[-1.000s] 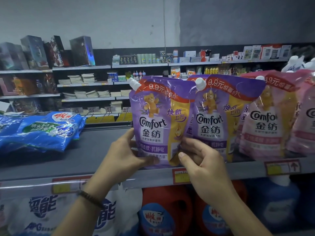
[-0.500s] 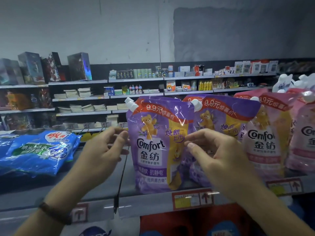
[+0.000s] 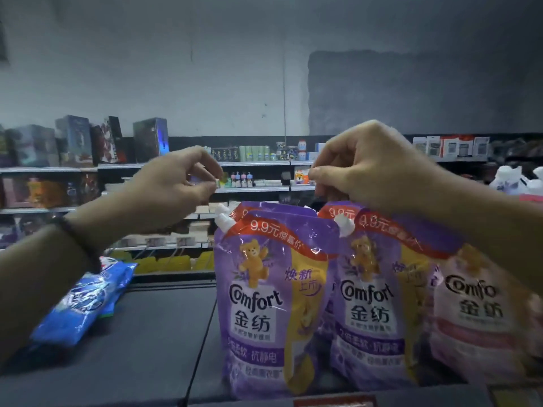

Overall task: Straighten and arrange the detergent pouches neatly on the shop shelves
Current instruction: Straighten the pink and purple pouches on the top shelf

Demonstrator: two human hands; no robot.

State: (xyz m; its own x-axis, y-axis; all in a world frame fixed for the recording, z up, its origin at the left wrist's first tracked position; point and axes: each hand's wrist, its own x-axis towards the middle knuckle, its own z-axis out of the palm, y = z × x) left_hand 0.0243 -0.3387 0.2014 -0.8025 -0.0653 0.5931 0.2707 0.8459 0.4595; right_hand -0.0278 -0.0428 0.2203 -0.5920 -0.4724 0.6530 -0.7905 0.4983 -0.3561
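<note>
One head-worn camera faces forward, about level, close over the dark shelf (image 3: pixel 147 333). Purple Comfort pouches (image 3: pixel 273 289) fill the near foreground; stocked wall shelves (image 3: pixel 252 163) sit well behind.

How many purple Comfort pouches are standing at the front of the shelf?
2. The left purple pouch stands beside bare shelf; the right purple pouch stands between it and the pink pouch. Purple tops behind both suggest more are hidden.

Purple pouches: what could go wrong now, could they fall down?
The front purple pouch stands near the front edge of the shelf with no hand on it, so it might tip forward. The right hand hovers close above the second purple pouch; a bump could knock it against the pink pouch.
</note>
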